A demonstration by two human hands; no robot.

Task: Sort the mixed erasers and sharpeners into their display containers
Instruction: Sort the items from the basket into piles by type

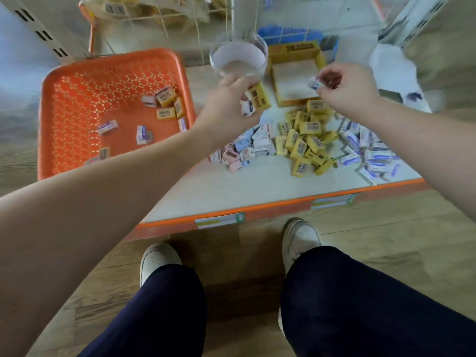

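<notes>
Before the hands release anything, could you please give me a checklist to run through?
1. Left hand grip secure: ok, its fingers curl round a yellow eraser.
2. Left hand holds one kind only: not ok, small white pieces sit beside the yellow eraser.
3. Right hand pinch secure: ok, it pinches a blue-and-white piece.
4. Yellow display box has room: ok, its floor shows bare.
5. Clear round container empty: cannot tell, blurred.
6. Orange basket emptied: not ok, mixed pieces lie inside.
</notes>
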